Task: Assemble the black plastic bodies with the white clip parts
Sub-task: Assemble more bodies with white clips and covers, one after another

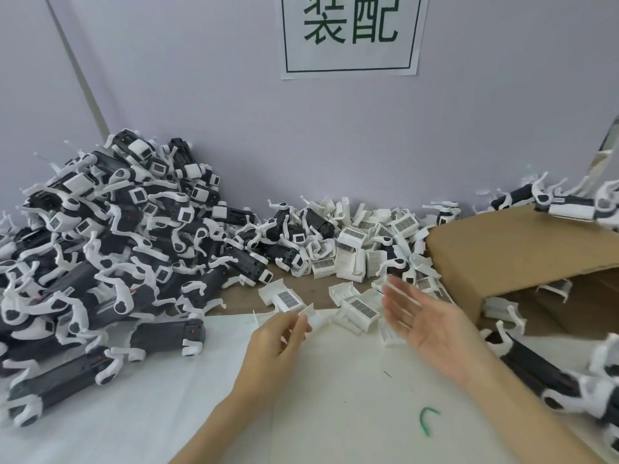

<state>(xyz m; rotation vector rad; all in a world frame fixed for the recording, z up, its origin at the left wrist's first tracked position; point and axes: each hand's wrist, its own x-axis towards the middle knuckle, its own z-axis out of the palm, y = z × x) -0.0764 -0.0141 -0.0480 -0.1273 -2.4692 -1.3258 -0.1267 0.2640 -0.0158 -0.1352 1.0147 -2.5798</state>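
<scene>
Blurred at the fingers and partly masking the loose parts behind it: right hand (425, 324), palm up, fingers straight and spread, holding nothing, above the white cloth-covered worktop (335, 396). Left hand (279, 333) with fingertips pinched on a small white plastic clip part (313, 314), much of it hidden by the fingers. Just beyond, on the bare brown tabletop and at the cloth's edge, a scatter of white ribbed clip parts with dark grid labels (355, 249). Heaped at left against the pale wall, cut off by the frame's edge: a large pile of black plastic bodies with curved white clips fitted (110, 242). More such black-and-white pieces at lower right (549, 380), smeared and cropped. Brown cardboard sheet (509, 249) at right, hiding parts beneath it. Green hooked scrap (427, 420) on the cloth. Paper sign with green characters (351, 31), its top cut off.
</scene>
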